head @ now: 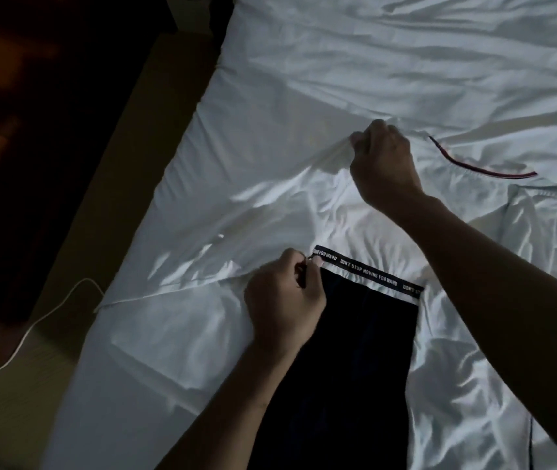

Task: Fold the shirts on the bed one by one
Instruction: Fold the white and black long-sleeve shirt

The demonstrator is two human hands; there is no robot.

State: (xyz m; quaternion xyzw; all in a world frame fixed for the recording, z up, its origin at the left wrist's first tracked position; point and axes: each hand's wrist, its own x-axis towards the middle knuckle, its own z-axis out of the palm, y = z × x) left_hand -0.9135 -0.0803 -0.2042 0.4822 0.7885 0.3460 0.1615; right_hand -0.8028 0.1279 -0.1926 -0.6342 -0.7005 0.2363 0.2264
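— What fills the view?

— From my station I see a bed [338,62] under a rumpled white sheet. A white shirt [270,205] lies crumpled across its near half. A dark shirt [355,351] lies flat on top, nearest the camera, edged by a lettered band [365,274].

— And the hands?

— The right hand [383,164], further up the bed, has its fingers curled round a bunch of the white shirt. The left hand [283,300] pinches the band's left end. A red-striped trim [473,169] lies right of the right hand. A white cable [33,334] trails over the floor, left.
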